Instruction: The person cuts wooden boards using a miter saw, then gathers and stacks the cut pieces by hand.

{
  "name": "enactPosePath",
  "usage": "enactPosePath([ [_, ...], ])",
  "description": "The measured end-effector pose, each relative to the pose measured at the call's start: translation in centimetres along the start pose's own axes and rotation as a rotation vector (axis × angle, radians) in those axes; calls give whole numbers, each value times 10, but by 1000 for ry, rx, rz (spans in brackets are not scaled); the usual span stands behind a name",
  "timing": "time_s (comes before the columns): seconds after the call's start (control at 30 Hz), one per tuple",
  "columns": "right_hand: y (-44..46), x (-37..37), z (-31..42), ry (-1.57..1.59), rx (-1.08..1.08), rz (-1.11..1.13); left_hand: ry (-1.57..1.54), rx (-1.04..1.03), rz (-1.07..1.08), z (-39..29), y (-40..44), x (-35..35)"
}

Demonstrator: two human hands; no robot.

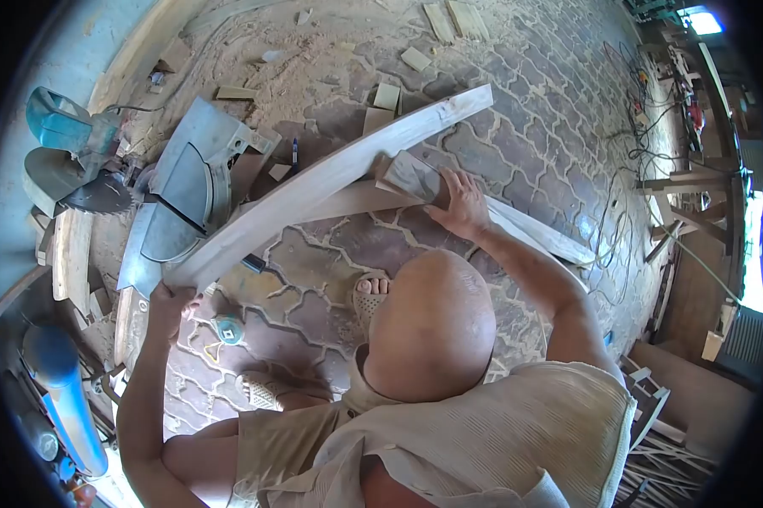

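Note:
A long pale wooden board (pixel 331 173) slants from the miter saw at the lower left up to the right. My left hand (pixel 174 306) is closed around its near end. With fingers over its right end, my right hand (pixel 462 203) grips a short, thick wooden block (pixel 411 178), beside the board's lower edge. Below the block lies another plank (pixel 348 203), partly covered by the board and block. The miter saw table (pixel 182 199) sits just beyond my left hand, and its toothed blade (pixel 102 193) shows at the left. Parts of both hands' fingers are hidden.
Wood offcuts (pixel 386 97) and sawdust lie on the paved floor (pixel 534 127). A pen (pixel 295 152) is near the saw, and a round green tape-measure-like object (pixel 228 330) near my foot. Cables (pixel 640 110) run along the right. A blue cylinder (pixel 72 406) stands lower left.

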State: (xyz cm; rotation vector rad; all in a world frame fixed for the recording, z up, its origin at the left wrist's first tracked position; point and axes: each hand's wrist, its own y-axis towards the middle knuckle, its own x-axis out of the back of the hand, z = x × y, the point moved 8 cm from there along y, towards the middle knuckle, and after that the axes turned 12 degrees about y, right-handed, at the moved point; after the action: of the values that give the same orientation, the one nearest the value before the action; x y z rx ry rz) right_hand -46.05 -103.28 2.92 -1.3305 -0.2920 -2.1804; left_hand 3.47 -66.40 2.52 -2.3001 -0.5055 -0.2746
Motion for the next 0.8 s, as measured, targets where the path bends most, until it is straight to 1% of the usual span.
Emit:
enactPosePath([
  [0.03, -6, -1, 1, 6, -6, -5, 9, -2, 2, -2, 4, 5],
  [0.1, -19, -14, 8, 119, 1, 145, -74, -54, -32, -15, 13, 22],
  [0.13, -27, -16, 13, 123, 6, 141, -71, -57, -38, -21, 18, 28],
  [0.2, -51, -39, 31, -8, 146, 235, -333, -125, 113, -36, 24, 29],
  [0.23, -58, -62, 4, 412, -18, 90, -298, -53, 25, -29, 28, 35],
  [0.27, -54, -97, -16, 404, -54, 62, -286, -107, 127, -30, 29, 35],
  [0.3, -46, -119, -13, 397, -91, 34, -282, -56, 115, -32, 21, 36],
  [0.33, -28, -126, -1, 666, -291, 115, -393, -116, 269, -27, 23, 34],
  [0.37, -8, -124, 38, 686, -262, 161, -387, -95, 220, -35, 12, 31],
  [0.43, 20, -130, 94, 1436, -597, 340, -405, -78, 164, -43, 3, 37],
  [0.47, 36, -133, 119, 1423, -586, 362, -458, -105, 265, -45, 0, 33],
  [0.5, 50, -137, 152, 1712, -570, 378, -510, -137, 368, -48, -4, 28],
  [0.53, 65, -138, 173, 2001, -548, 387, -507, -108, 352, -46, -6, 27],
  [0.57, 78, -142, 179, 1984, -539, 406, -525, -117, 339, -47, -6, 25],
  [0.63, 104, -149, 177, 2058, -394, 191, -601, -10, 303, -35, -11, 19],
  [0.67, 115, -159, 161, 2076, -491, 110, -585, 22, 312, -29, -11, 17],
  [0.7, 118, -160, 162, 2078, -490, 123, -588, 23, 302, -35, -18, 14],
  [0.77, 122, -160, 164, 2156, -495, 139, -482, 160, 163, -38, -35, 13],
  [0.8, 124, -158, 165, 2154, -492, 152, -506, 134, 225, -35, -35, 13],
])
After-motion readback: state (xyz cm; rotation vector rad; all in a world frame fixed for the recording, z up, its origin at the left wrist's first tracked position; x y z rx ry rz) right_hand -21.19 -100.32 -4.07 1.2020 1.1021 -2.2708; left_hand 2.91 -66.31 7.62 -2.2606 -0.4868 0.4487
